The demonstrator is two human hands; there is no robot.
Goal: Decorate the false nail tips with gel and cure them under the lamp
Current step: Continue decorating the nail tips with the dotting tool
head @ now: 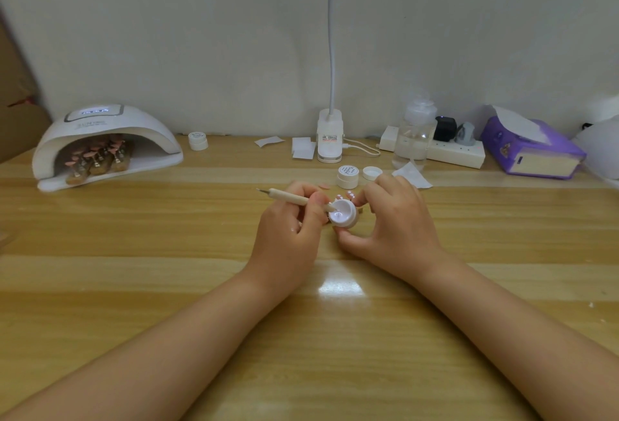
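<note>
Left hand (288, 229) pinches a dotting tool (291, 199), tip in the open gel pot (343, 214); right hand (395, 223) fingers curl loosely round that pot. Risk: overloaded tip drips on the wooden table (167, 253), or the tilted pot slips.

Pretty soft, even lighting here, kinda dim with a warm yellowish cast. There's a bright white glare patch on the glossy counter (340, 287) between the forearms, so the light is coming from overhead. Shadows are faint, just a bit under the hands. The nail lamp (104, 144) has a lit bluish display on top. Wide-angle lens bends the counter edge and stretches the corners. The far stuff looks slightly soft and smeary, like the clear bottle (415, 134).
</note>
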